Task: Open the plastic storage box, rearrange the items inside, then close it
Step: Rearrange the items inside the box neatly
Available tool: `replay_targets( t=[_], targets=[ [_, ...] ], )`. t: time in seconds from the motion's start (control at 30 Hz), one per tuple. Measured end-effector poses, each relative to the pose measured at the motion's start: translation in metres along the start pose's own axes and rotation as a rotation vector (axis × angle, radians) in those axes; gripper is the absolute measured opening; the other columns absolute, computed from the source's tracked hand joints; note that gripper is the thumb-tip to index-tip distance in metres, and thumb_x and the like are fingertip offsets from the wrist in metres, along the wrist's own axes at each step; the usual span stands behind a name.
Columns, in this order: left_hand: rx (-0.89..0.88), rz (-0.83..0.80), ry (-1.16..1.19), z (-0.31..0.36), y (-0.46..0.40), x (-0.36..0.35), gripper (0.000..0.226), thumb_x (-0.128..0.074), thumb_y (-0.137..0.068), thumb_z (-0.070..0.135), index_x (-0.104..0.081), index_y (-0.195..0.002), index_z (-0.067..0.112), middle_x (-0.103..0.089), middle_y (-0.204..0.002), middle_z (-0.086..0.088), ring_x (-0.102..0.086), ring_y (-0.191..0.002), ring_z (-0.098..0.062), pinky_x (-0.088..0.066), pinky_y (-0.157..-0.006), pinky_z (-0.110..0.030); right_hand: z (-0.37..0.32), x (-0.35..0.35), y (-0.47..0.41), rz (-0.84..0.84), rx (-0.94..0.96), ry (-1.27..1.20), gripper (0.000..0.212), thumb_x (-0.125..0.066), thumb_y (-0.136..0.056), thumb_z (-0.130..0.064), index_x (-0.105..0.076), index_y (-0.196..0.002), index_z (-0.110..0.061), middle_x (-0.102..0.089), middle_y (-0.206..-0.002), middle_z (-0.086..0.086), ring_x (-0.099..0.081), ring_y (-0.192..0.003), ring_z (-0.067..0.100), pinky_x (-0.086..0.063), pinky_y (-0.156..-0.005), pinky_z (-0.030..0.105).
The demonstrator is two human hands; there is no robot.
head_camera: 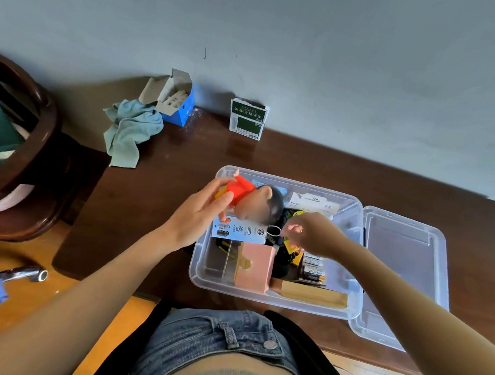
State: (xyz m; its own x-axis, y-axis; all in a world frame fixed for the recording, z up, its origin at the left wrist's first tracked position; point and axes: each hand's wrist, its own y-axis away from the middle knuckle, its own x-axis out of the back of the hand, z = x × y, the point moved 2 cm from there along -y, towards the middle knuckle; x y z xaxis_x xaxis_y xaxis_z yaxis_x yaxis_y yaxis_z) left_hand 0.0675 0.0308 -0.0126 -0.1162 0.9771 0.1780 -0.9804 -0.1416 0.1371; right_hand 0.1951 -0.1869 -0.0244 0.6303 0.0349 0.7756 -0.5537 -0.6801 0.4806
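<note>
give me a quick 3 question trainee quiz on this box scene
1. True or false: the lid is on the box.
2. Which hand grips the figurine? A) left B) right C) neither
3. Fill in: the cloth lies beside the open ____ carton.

Key:
1. False. The lid lies on the table, right of the box.
2. A. The left hand holds it by the body over the box; the right hand reaches inside.
3. Blue.

One head-worn wide-angle camera looked forward and down, close over the table (157,186), with the wall (309,59) at the far side.
</note>
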Motion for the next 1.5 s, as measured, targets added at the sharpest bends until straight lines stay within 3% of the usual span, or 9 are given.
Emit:
replay_targets(
  t=[0.13, 0.23, 0.4, 0.57, 0.73, 1.0, 1.13, 1.33, 1.5],
  targets=[
    [0.0, -0.024, -0.04, -0.001, 0.024, -0.002, 0.039, -0.042, -0.089, 0.056, -0.058, -0.115, 0.032, -0.064, -0.098, 0.001, -0.061, -0.085, -0.009, -0.048, -0.078, -0.026, -0.012, -0.004, -0.007, -0.093, -0.094, -0.25, 0.026, -0.043, -0.099, -0.024, -0.061, -0.081, -0.021, -0.071, -0.081, -0.001, -0.067, -0.061, 0.013, -0.056, -0.058, 0.031],
    [-0.044, -0.059, -0.245, 0.002, 0.033, -0.009, 0.037, -0.041, -0.095, 0.05, -0.065, -0.104, 0.023, -0.067, -0.094, 0.008, -0.062, -0.088, -0.008, -0.049, -0.075, -0.027, -0.02, -0.006, -0.007, -0.174, -0.16, -0.497, 0.032, -0.041, -0.099, -0.036, -0.063, -0.092, -0.014, -0.07, -0.078, -0.002, -0.067, -0.06, 0.011, -0.055, -0.053, 0.027],
    [-0.212, 0.048, -0.654, 0.004, 0.034, -0.005, 0.023, -0.051, -0.097, 0.024, -0.065, -0.083, 0.012, -0.058, -0.082, 0.006, -0.053, -0.078, -0.01, -0.044, -0.08, -0.035, -0.024, -0.006, -0.008, -0.141, -0.144, -0.39, 0.043, -0.04, -0.099, -0.039, -0.062, -0.097, -0.002, -0.071, -0.09, 0.012, -0.069, -0.069, 0.016, -0.057, -0.068, 0.043],
    [-0.284, 0.068, -0.744, 0.007, 0.032, -0.004, 0.016, -0.065, -0.089, 0.018, -0.074, -0.079, 0.01, -0.061, -0.084, 0.005, -0.055, -0.078, -0.012, -0.044, -0.083, -0.037, -0.032, -0.003, -0.014, 0.031, -0.135, -0.318, 0.05, -0.039, -0.098, -0.038, -0.056, -0.097, 0.009, -0.066, -0.092, 0.023, -0.069, -0.072, 0.022, -0.052, -0.066, 0.043],
    [-0.204, 0.122, -0.683, 0.007, 0.029, -0.003, 0.005, -0.069, -0.085, 0.02, -0.069, -0.084, 0.014, -0.06, -0.094, 0.004, -0.056, -0.091, -0.013, -0.039, -0.091, -0.034, -0.041, 0.005, -0.028, 0.09, -0.184, -0.039, 0.047, -0.04, -0.096, -0.039, -0.059, -0.075, -0.003, -0.062, -0.077, 0.009, -0.059, -0.079, 0.029, -0.042, -0.063, 0.033],
    [-0.134, 0.283, -0.512, 0.011, 0.013, -0.009, 0.019, -0.053, -0.091, 0.0, -0.067, -0.098, 0.011, -0.06, -0.1, -0.002, -0.059, -0.096, -0.018, -0.047, -0.088, -0.043, -0.087, 0.013, -0.056, 0.055, 0.114, 0.068, 0.025, -0.047, -0.095, -0.023, -0.067, -0.107, -0.016, -0.067, -0.109, 0.006, -0.059, -0.101, 0.025, -0.043, -0.077, 0.031],
    [-0.143, 0.335, -0.424, 0.009, 0.013, -0.004, 0.023, -0.049, -0.092, -0.004, -0.068, -0.097, 0.009, -0.06, -0.102, -0.002, -0.058, -0.1, -0.016, -0.048, -0.09, -0.036, -0.104, -0.003, -0.077, -0.155, 0.085, 0.065, 0.021, -0.041, -0.094, -0.013, -0.058, -0.085, -0.005, -0.061, -0.092, 0.014, -0.053, -0.086, 0.028, -0.034, -0.068, 0.031],
    [-0.115, 0.275, -0.413, 0.0, 0.021, 0.011, 0.019, -0.052, -0.093, 0.002, -0.069, -0.096, 0.011, -0.059, -0.103, 0.001, -0.056, -0.102, -0.013, -0.045, -0.091, -0.032, -0.111, -0.018, -0.098, -0.281, 0.068, 0.163, 0.029, -0.042, -0.095, -0.017, -0.062, -0.109, -0.004, -0.064, -0.11, 0.013, -0.057, -0.097, 0.028, -0.039, -0.074, 0.03],
    [-0.037, 0.299, -0.512, -0.003, 0.014, 0.011, 0.024, -0.058, -0.091, 0.007, -0.063, -0.115, 0.01, -0.047, -0.122, -0.006, -0.047, -0.117, -0.015, -0.031, -0.097, -0.015, -0.105, -0.017, -0.103, -0.262, 0.067, 0.322, 0.02, -0.045, -0.093, -0.013, -0.061, -0.092, -0.001, -0.066, -0.099, 0.017, -0.053, -0.078, 0.029, -0.037, -0.064, 0.032]
  ],
)
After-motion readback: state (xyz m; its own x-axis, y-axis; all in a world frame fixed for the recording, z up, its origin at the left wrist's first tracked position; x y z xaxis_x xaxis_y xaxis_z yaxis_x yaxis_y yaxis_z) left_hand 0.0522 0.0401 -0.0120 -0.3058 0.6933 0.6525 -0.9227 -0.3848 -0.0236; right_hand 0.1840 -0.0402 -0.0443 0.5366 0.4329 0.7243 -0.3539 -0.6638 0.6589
